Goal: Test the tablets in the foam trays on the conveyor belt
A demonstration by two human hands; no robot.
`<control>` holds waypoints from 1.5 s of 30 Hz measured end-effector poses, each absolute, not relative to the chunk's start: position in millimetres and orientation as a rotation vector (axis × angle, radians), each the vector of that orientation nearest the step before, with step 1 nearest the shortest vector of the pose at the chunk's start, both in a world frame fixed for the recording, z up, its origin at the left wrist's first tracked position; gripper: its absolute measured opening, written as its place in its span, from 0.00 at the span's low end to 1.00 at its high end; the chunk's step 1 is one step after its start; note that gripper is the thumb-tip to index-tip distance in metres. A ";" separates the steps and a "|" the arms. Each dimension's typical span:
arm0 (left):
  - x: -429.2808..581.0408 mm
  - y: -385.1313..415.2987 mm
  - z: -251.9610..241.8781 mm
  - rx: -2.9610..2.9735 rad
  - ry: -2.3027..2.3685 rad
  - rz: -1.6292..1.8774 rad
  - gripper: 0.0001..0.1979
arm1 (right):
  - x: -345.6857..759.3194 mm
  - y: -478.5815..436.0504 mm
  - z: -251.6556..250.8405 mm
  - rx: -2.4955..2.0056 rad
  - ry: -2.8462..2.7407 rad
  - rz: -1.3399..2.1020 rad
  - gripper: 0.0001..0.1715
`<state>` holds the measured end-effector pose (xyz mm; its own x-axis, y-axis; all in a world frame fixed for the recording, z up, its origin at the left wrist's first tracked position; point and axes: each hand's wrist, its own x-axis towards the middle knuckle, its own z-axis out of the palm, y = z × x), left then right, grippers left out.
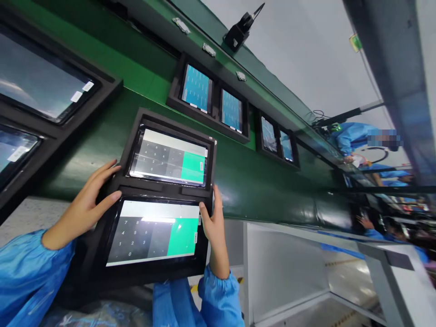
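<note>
A black foam tray (155,189) extends over the near edge of the green bench, carrying two tablets one above the other. Both the far tablet (163,156) and the near tablet (155,234) show a calculator keypad with a green panel at the right. My left hand (90,197) grips the tray's left side, its thumb resting on the rim. On the opposite side, my right hand (213,220) holds the tray with fingers along the outer wall and thumb by the near tablet's upper right corner. Both hands are closed on the tray.
At the left stands another black tray (109,84) with tablets. Further trays (214,113) (277,141) with lit tablets line the back of the green bench (259,190). A black power adapter (238,34) sits on the ledge. Co-workers in blue (357,136) are at the far right.
</note>
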<state>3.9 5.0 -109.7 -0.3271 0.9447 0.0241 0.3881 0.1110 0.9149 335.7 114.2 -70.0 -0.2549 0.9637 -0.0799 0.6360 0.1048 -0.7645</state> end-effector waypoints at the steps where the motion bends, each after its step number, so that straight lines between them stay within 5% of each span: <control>1: 4.9 -0.7 -110.2 1.291 1.787 1.183 0.28 | 348.0 103.4 -72.2 -1.577 -1.832 1.120 0.43; 5: 9.9 -22.7 -112.4 1.272 1.769 1.164 0.28 | 377.8 61.3 -78.3 -1.567 -1.654 1.424 0.51; 18: 16.6 -37.4 -111.7 1.360 1.793 1.171 0.28 | 378.1 40.7 -78.1 -1.607 -1.797 1.368 0.62; 24: 22.9 -43.0 -102.3 1.820 1.872 1.061 0.28 | 370.9 43.8 -83.5 -1.623 -1.738 1.269 0.56; 29: 27.1 -48.8 -97.9 2.154 1.698 0.984 0.21 | 379.4 43.3 -82.1 -1.533 -1.814 1.358 0.61; 34: 28.7 -49.2 -99.6 2.328 1.678 0.749 0.26 | 380.7 43.4 -82.3 -1.445 -1.682 1.447 0.60; 45: 24.8 -62.3 -109.2 1.825 1.738 1.055 0.20 | 382.1 39.9 -83.3 -1.505 -1.816 1.392 0.55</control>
<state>24.8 -62.3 -109.2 -0.0619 0.9686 0.2409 0.6612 -0.1410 0.7368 382.1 39.9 -83.3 -0.3403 0.8987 -0.2765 0.5006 -0.0757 -0.8623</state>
